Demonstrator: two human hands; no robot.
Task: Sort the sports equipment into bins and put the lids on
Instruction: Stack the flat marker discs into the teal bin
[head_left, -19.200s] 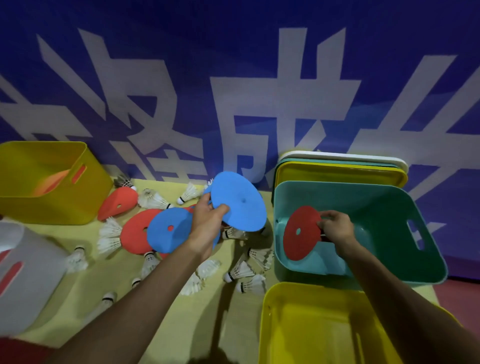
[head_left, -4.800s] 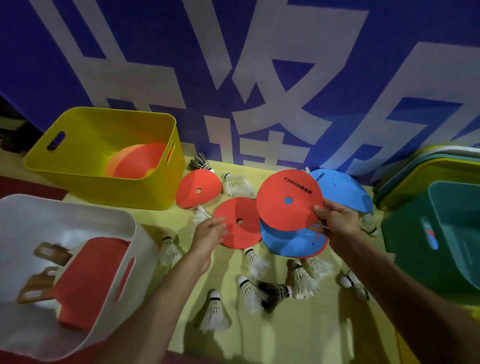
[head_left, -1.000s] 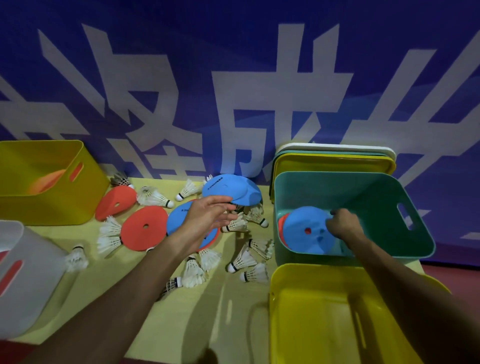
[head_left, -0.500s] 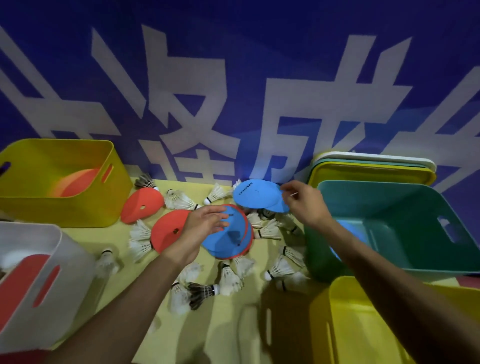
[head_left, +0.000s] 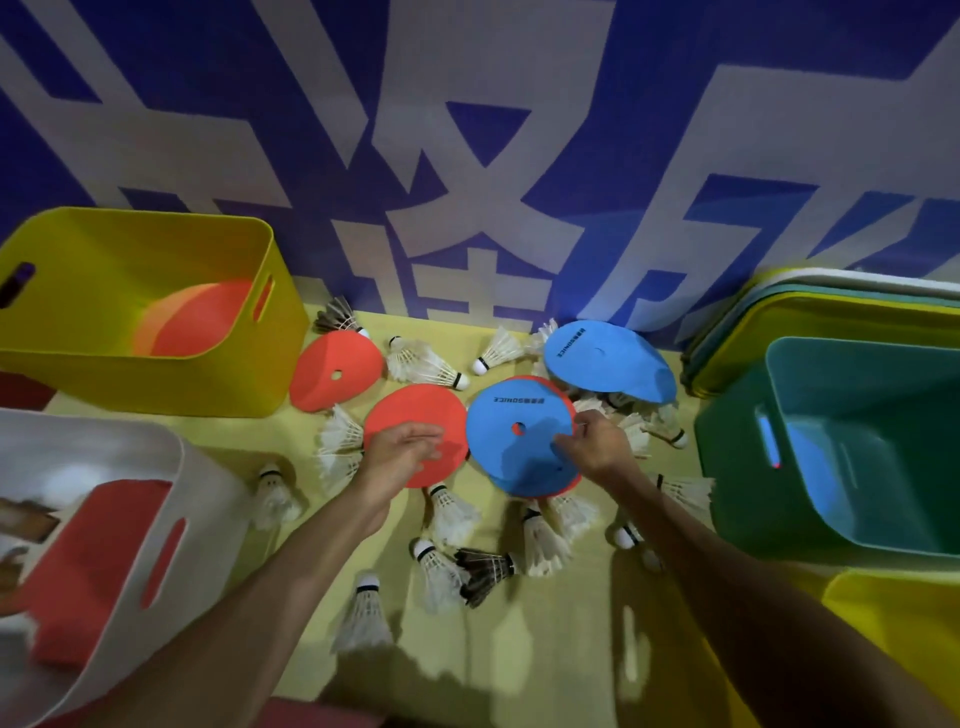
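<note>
Top blue disc (head_left: 519, 431): lies at the middle of the table, uppermost of a small stack. The rim of a red disc and part of a second blue disc show beneath it.
Right hand (head_left: 597, 447): at the right edge of the top blue disc, thumb and fingertips pinching its rim.
Middle red disc (head_left: 415, 415): flat on the table, just left of the stack and touching it.
Left hand (head_left: 400, 454): over the near part of the middle red disc, fingers close together and loosely bent, gripping nothing. Whether they press the disc cannot be told.
Tilted red disc (head_left: 335, 371): beside the yellow bin, one edge raised.
Far blue discs (head_left: 602, 358): overlapping, near the wall and behind the stack.
Shuttlecocks (head_left: 431, 364): scattered around all the discs, mostly white. A dark one (head_left: 483, 569) lies near the front.
Yellow bin (head_left: 156, 384): at the far left, with orange-red discs (head_left: 202, 327) inside.
White bin (head_left: 208, 499): at the near left, holding red paddles (head_left: 98, 561).
Teal bin (head_left: 737, 457): at the right, with a blue disc (head_left: 810, 467) inside.
Lids (head_left: 831, 312): stacked on edge against the wall behind the teal bin.
Second yellow bin (head_left: 893, 597): at the near right corner, only partly in view.
Table (head_left: 519, 649): yellow-green surface.
Banner (head_left: 467, 156): blue with large white characters, forming the backdrop.
</note>
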